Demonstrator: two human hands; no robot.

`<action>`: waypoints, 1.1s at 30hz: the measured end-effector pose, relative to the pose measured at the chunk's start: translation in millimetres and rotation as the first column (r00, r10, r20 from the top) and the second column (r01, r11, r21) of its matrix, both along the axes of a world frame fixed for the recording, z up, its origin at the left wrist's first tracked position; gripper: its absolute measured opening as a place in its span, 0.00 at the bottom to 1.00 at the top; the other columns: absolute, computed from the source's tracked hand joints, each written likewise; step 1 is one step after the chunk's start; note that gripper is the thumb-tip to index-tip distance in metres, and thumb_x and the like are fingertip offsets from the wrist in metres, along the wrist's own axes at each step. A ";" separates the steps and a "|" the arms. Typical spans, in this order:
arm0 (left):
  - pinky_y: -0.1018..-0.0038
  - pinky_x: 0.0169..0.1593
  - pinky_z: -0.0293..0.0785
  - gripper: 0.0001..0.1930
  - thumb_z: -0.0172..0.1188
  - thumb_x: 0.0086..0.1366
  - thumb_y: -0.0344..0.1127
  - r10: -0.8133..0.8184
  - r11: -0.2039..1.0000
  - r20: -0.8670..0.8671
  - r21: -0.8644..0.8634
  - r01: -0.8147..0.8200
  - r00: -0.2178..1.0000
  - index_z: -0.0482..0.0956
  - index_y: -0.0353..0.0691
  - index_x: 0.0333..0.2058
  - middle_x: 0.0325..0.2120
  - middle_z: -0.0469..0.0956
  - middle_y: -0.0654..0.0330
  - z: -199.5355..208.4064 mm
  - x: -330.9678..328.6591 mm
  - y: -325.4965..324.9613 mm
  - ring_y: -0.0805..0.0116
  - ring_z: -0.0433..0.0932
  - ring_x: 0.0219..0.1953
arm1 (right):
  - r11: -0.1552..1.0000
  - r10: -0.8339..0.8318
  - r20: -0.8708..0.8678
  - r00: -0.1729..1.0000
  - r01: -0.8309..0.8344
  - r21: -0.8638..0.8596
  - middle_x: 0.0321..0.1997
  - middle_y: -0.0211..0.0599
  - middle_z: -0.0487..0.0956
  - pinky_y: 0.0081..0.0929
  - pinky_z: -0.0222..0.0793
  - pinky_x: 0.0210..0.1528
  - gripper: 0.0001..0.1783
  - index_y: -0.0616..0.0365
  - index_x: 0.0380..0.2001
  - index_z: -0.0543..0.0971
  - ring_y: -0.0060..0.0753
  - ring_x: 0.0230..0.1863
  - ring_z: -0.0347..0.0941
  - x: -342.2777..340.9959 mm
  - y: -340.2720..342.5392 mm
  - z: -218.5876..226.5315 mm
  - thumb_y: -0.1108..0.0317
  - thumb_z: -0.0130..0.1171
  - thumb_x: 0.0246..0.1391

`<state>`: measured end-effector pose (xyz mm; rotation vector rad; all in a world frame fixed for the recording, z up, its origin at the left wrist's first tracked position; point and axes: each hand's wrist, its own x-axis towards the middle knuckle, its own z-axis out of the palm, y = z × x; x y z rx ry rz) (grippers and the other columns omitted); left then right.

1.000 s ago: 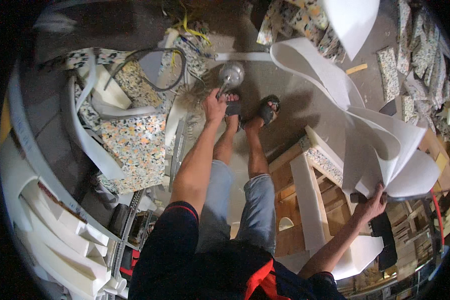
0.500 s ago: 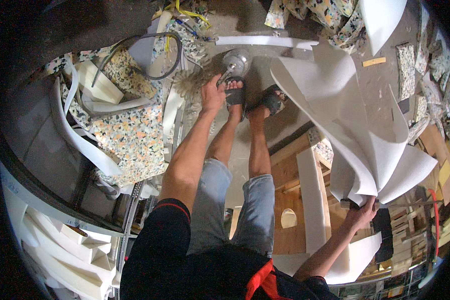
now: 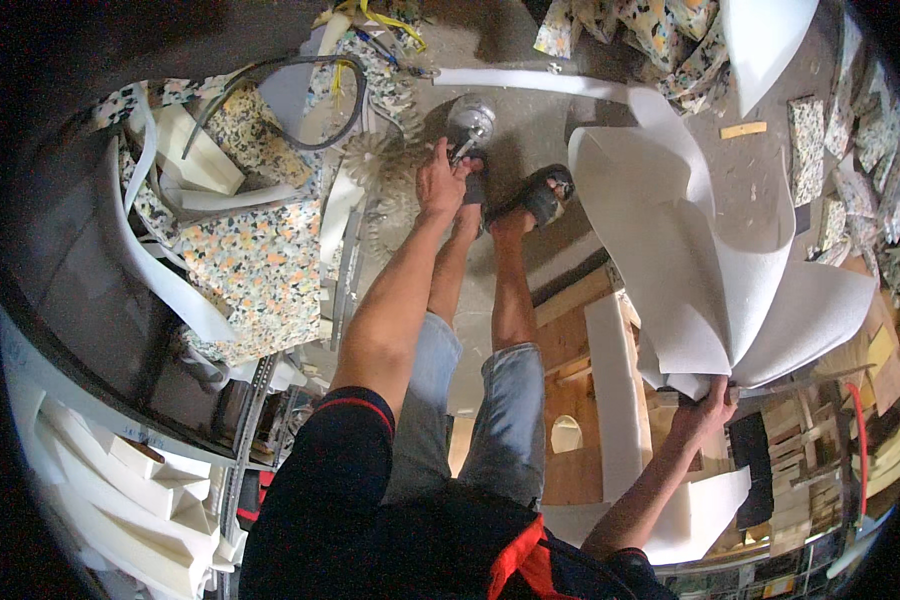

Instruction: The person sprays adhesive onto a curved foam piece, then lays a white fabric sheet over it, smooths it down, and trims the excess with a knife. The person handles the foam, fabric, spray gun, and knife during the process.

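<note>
My left hand (image 3: 440,185) is closed around the handle of a spray gun (image 3: 471,118) with a round metal cup, held out above my left foot. To the right, my right hand (image 3: 705,408) grips the gathered lower end of a large white foam sheet (image 3: 660,230). The sheet fans up and outward from that hand in several curved folds. Part of my right hand's fingers is hidden behind the sheet. A translucent coiled hose (image 3: 378,215) hangs beside my left forearm.
A wooden frame (image 3: 574,400) with white padding stands right of my legs. Speckled foam (image 3: 255,265) and a black hose (image 3: 355,100) lie to the left. Foam scraps (image 3: 670,45) are heaped at the far right, and a wood strip (image 3: 743,130) lies on the floor.
My left hand with the spray gun has shifted slightly right and up. My right hand has moved a little left and up, and the foam sheet's folds have narrowed.
</note>
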<state>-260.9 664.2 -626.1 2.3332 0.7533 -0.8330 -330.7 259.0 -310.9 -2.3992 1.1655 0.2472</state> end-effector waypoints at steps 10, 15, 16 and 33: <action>0.62 0.68 0.60 0.50 0.75 0.52 0.48 0.229 0.492 0.010 -0.864 -0.108 0.973 0.59 0.36 0.68 0.65 0.65 0.50 231.9 -40.1 -67.3 0.57 0.64 0.66 | 0.608 -0.495 0.019 0.869 0.331 0.722 0.49 0.49 0.78 0.38 0.78 0.47 0.30 0.72 0.54 0.72 0.41 0.45 0.79 11.6 81.6 53.5 0.66 0.69 0.52; 0.68 0.61 0.68 0.40 0.71 0.56 0.61 0.185 0.212 -0.326 -0.908 -0.361 0.927 0.75 0.37 0.58 0.56 0.77 0.53 394.0 -45.1 -99.4 0.64 0.74 0.57 | 0.154 -0.200 -0.129 0.971 0.161 0.975 0.47 0.44 0.79 0.34 0.76 0.47 0.29 0.67 0.56 0.70 0.37 0.44 0.77 14.3 147.3 139.6 0.65 0.68 0.55; 0.70 0.59 0.70 0.37 0.71 0.56 0.60 0.295 0.209 -0.304 -0.904 -0.372 0.906 0.79 0.37 0.55 0.53 0.79 0.53 419.1 -45.5 -93.1 0.66 0.76 0.54 | 0.156 -0.129 -0.069 0.989 0.089 0.984 0.48 0.44 0.78 0.34 0.74 0.48 0.29 0.66 0.56 0.70 0.36 0.45 0.76 12.8 151.5 153.2 0.62 0.67 0.57; 0.63 0.46 0.84 0.30 0.69 0.62 0.47 0.902 0.408 0.313 -0.842 -0.353 0.296 0.74 0.32 0.56 0.44 0.81 0.52 814.7 -102.7 146.7 0.62 0.84 0.43 | 0.458 0.018 0.378 0.926 -0.344 0.819 0.35 0.41 0.81 0.30 0.75 0.23 0.18 0.61 0.49 0.75 0.29 0.23 0.75 107.5 108.1 260.7 0.58 0.60 0.65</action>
